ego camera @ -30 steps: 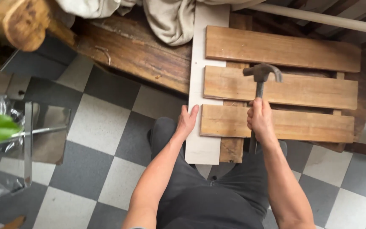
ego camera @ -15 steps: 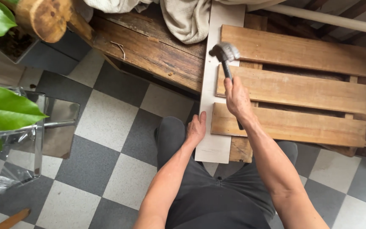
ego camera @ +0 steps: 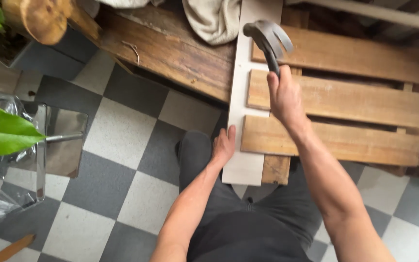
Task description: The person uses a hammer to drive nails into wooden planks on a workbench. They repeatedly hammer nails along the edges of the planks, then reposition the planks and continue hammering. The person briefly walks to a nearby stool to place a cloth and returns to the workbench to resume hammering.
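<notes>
**Materials and surface finish**

Hammer: dull grey metal head, black matt handle. Three slats: bare, rough-sawn wood, light brown with visible grain. Pale board: smooth, matt, off-white. Dark plank: weathered, scuffed wood. Cloth: crumpled beige fabric. Floor: matt grey and white checkered tiles. Trousers: dark matt cloth.

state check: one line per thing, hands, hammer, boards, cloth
right hand: gripping the hammer handle, raised
hammer: held head-up over the white board
left hand: flat against the white board's edge
white board: lying flat under the slats
wooden slats: three, lying parallel across it
cloth: crumpled on the dark plank
</notes>
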